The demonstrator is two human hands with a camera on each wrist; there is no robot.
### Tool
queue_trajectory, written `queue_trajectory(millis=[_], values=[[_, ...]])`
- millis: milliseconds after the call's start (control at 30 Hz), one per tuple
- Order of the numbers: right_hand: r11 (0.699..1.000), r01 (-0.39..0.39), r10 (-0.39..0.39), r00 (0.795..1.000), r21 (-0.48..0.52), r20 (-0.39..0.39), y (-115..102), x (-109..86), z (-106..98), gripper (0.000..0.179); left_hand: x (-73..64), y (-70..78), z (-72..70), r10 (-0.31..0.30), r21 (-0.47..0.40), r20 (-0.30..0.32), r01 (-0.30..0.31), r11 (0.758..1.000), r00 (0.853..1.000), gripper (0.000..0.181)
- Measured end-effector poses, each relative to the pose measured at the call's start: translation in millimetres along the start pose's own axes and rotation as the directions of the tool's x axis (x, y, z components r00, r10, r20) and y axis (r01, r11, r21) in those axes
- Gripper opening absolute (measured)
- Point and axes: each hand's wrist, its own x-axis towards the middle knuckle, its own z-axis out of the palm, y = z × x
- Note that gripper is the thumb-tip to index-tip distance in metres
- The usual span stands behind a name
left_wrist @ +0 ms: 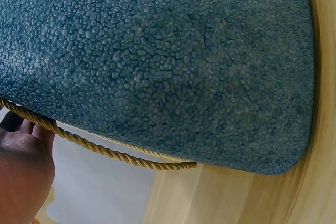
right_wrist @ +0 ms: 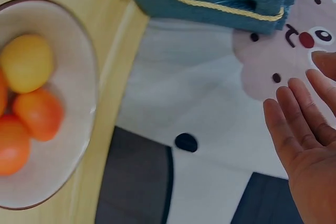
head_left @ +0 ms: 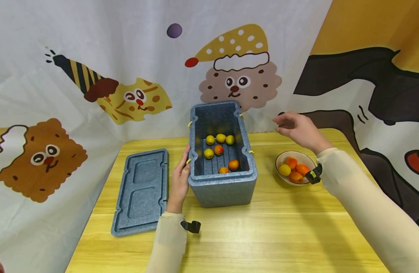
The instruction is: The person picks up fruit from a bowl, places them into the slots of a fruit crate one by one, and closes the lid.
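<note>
A grey-blue foam box (head_left: 223, 195) with yellow rope handles stands without its lid, several small yellow and orange-red fruits (head_left: 218, 150) on its floor. My left hand (head_left: 180, 181) rests along the box's left side, its fingers fairly straight and the thumb near the rim. In the left wrist view, that hand shows beside a yellow rope (left_wrist: 118, 155). Beyond a white bowl (head_left: 309, 162) on the right, my right hand (head_left: 299, 131) hovers with nothing in it. The right wrist view shows its palm and loosely extended fingers. Yellow and orange fruits (right_wrist: 39, 113) lie in the bowl.
The foam lid (head_left: 141, 197) lies flat on the wooden table (head_left: 264, 239), left of the box. Behind the table hangs a white cloth (head_left: 134, 41) printed with cartoon figures. Each wrist carries a black strap-on camera.
</note>
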Motion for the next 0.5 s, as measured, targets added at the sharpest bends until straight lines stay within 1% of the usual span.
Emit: queue_trajectory(millis=[167,500], values=[[1.0,-0.024,0.024,0.999,0.005,0.028,15.6,-12.6,2.6,0.033,-0.9,0.3,-0.2,0.019,0.005,-0.004,-0.019,1.0,1.0,0.05],[0.998,-0.063,0.063,0.997,-0.006,0.051,55.8,-35.9,15.6,0.034,-0.7,0.4,-0.6,0.021,0.011,0.006,-0.021,1.0,1.0,0.05]])
